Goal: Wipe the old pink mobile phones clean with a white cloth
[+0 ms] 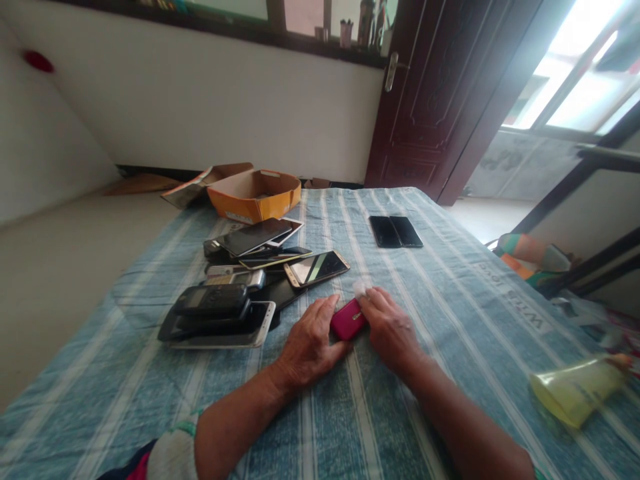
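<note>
A small pink phone-like object (349, 320) lies on the striped blue cloth between my two hands. My left hand (313, 340) grips its left side, thumb below and fingers above. Pinched in my right hand (393, 328) is a white wipe or tissue (361, 288), at the pink object's upper right edge. To the left is a pile of several phones, with a gold-edged phone (318, 268) nearest my left hand and a black handset (212, 300) on a white phone (260, 325).
An open orange box (256, 197) stands at the back left. Two dark phones (396, 231) lie side by side toward the back right. A yellow translucent bag or tube (575, 390) rests at the right.
</note>
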